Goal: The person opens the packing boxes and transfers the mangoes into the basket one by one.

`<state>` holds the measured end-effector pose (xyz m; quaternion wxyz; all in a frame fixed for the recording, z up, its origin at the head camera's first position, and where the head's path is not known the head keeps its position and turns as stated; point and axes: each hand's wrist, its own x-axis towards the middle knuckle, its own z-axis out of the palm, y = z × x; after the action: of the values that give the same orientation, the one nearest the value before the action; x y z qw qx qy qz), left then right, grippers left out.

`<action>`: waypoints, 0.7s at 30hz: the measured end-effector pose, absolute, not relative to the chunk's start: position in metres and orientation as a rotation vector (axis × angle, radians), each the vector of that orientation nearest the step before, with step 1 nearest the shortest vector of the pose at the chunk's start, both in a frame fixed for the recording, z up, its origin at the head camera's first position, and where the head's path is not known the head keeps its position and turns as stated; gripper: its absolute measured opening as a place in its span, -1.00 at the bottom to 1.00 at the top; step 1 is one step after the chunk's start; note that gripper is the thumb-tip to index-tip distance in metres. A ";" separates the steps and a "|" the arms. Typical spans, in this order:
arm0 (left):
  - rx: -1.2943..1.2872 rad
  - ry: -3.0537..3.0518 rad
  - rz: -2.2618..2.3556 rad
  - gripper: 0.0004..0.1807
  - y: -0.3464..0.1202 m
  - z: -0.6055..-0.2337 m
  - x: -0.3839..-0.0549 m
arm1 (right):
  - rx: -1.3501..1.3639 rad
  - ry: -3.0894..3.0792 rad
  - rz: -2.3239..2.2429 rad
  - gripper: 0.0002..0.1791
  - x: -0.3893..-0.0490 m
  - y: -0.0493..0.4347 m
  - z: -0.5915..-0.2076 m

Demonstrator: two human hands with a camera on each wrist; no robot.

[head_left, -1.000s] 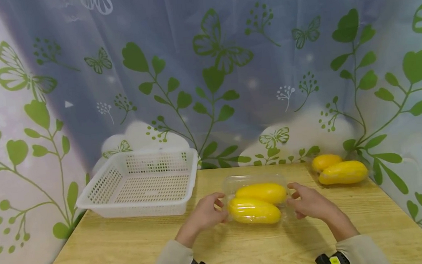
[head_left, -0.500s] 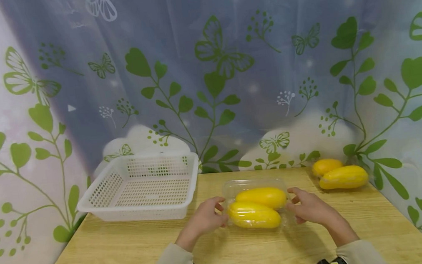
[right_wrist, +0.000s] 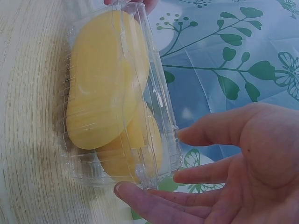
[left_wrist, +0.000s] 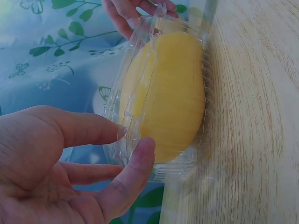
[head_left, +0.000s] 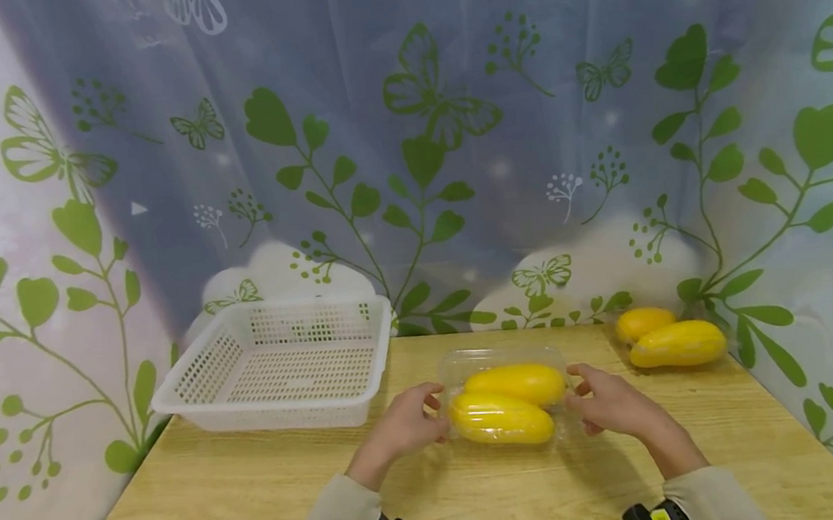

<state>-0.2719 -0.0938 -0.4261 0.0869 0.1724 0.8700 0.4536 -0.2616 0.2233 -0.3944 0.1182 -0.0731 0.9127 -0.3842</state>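
Observation:
In the head view, a clear plastic clamshell box (head_left: 502, 353) with its lid closed lies at mid-table. Two smooth, long yellow mangoes (head_left: 501, 419) are side by side inside it. My left hand (head_left: 406, 422) holds the box's left end; in the left wrist view its thumb and fingers (left_wrist: 140, 163) are at the rim. At the other end my right hand (head_left: 610, 400) grips the box, thumb on the edge and one fingertip (right_wrist: 125, 190) at the lower corner in the right wrist view. The hands and box shine hide parts of the rim.
A white perforated plastic basket (head_left: 281, 416) stands at the back left. Two more yellow mangoes (head_left: 677, 344), with a clear plastic outline around them, are at the back right. A patterned curtain (head_left: 456, 207) hangs right behind the wooden table (head_left: 259, 505).
The hands and the box keep their places. Only the head view shifts slightly down and back up.

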 end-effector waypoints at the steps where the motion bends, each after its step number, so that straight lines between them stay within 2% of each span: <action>1: 0.515 2.591 1.353 -0.30 -0.094 -0.426 -0.272 | -0.214 2.675 -1.125 -0.28 -0.261 0.223 -0.395; 21: 0.545 2.690 1.286 -0.26 -0.092 -0.423 -0.270 | -0.223 2.634 -1.164 -0.26 -0.262 0.226 -0.394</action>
<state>-0.2697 -0.0925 -0.4226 0.0551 0.1796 0.8861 0.4237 -0.2623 0.2262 -0.3944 0.1262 -0.0766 0.9047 -0.3997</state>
